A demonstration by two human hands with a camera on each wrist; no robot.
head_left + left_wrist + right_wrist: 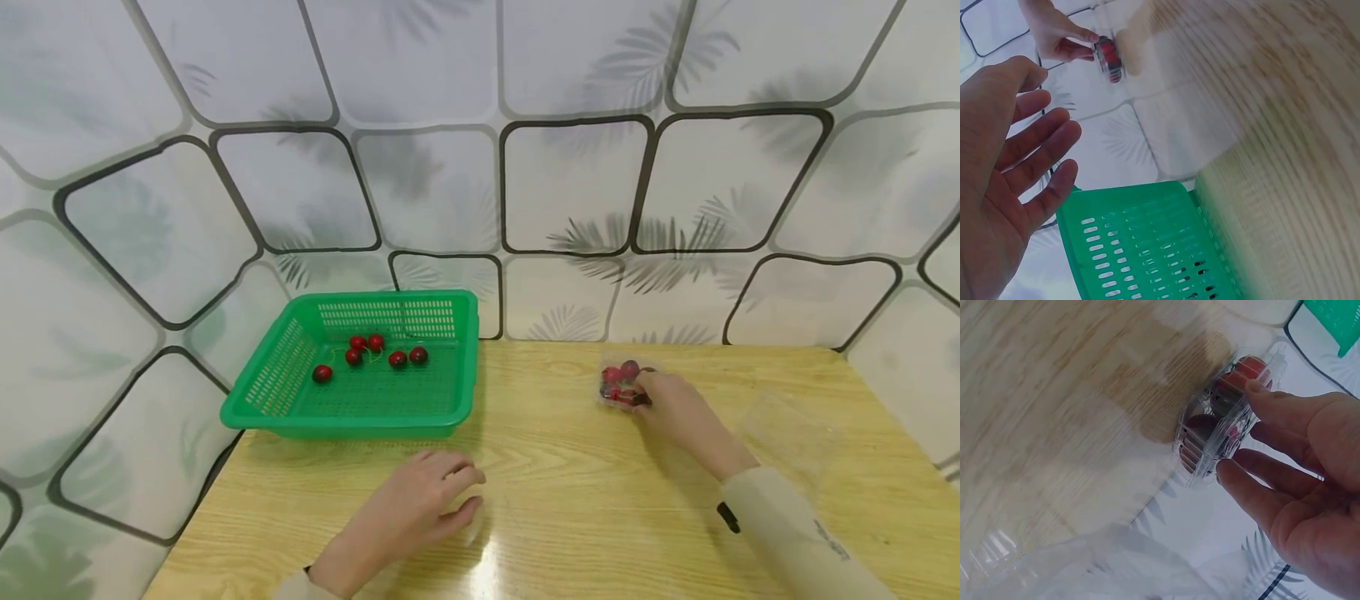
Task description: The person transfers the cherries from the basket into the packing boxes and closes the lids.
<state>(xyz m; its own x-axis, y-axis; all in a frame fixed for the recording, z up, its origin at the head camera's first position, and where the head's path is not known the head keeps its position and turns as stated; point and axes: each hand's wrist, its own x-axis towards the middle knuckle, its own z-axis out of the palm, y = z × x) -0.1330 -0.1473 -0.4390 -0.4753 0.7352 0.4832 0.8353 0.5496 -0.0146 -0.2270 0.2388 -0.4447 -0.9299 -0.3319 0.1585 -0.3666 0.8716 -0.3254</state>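
Note:
My right hand [678, 417] is at a small clear plastic box [602, 398] on the right half of the table. Red and dark cherries [611, 375] lie in the box. In the right wrist view the right hand [1310, 456] has spread fingers at the box's open face; the thumb and fingertips touch or nearly touch it, and no cherry shows clearly between them. My left hand [420, 508] hovers over the table in front of a green basket [360, 432], its fingers loosely bent and holding nothing. Several cherries [322, 373] lie on the basket's floor.
A clear plastic piece [787, 429], perhaps a lid or another box, lies on the table right of my right forearm. The wooden table [555, 517] meets a patterned wall covering [573, 187] at the back and sides.

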